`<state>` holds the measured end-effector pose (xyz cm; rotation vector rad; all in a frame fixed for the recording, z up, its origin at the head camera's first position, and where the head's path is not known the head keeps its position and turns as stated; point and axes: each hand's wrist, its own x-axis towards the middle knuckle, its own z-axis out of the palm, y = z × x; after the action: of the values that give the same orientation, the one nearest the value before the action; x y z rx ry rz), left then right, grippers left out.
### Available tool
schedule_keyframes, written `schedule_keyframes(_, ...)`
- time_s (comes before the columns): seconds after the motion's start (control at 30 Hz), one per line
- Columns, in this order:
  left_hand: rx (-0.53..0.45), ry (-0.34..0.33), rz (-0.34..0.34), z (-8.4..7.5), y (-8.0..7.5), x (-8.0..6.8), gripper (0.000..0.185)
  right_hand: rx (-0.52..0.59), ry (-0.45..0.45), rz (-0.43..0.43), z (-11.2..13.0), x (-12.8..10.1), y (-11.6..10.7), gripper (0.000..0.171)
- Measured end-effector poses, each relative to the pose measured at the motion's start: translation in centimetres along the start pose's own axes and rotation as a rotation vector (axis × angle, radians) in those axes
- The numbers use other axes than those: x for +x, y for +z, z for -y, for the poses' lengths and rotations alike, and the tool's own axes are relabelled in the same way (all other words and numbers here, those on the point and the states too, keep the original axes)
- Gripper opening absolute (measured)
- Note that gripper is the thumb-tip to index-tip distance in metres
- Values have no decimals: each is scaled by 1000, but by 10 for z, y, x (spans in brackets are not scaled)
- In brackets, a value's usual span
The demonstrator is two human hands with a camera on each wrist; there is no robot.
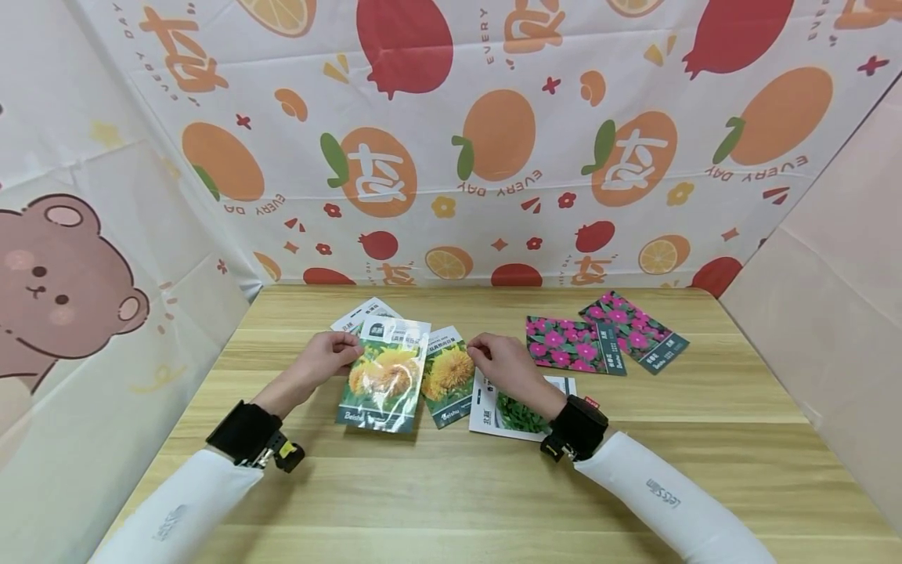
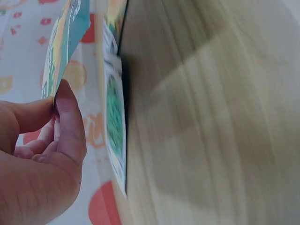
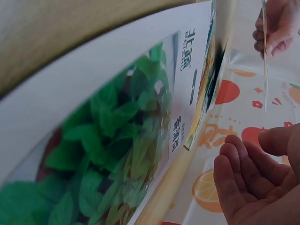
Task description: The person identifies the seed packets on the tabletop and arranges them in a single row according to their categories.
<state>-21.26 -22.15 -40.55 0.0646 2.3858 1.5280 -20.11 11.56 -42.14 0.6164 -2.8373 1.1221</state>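
Note:
My left hand (image 1: pixel 326 359) pinches the left edge of a seed packet (image 1: pixel 384 384) with yellow flowers on it, between thumb and fingers. That packet is held up off the table, as the left wrist view shows. Just right of it lies a second yellow-flower packet (image 1: pixel 449 377). Over its right edge hovers my right hand (image 1: pixel 503 366), its fingers loosely bent with nothing between them in the right wrist view. Beneath the right wrist lies a white packet with green leaves (image 3: pixel 98 126), partly covered by that arm. Another white packet (image 1: pixel 368 309) sticks out behind the raised one.
Two packets with pink flowers lie at the back right, one (image 1: pixel 567 345) overlapping the other (image 1: pixel 637 333). They rest on a wood-grain table (image 1: pixel 423 501). A fruit-print cloth (image 1: pixel 451 219) hangs along the table's back edge, with pale cloth walls at both sides.

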Motion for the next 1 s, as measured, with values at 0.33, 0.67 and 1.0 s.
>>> schedule_keyframes(0.33, 52, -41, 55, 28, -37, -19, 25, 11, 29, 11, -4, -8, -5, 25)
schedule_keyframes(0.67, 107, -102, 100, 50, -61, -29, 20, 15, 65, -22, -17, -13, -25, 27)
schedule_keyframes(1.0, 222, -141, 77, 55, -70, -34, 22, -20, 75, -77, -29, -17, -39, 28)
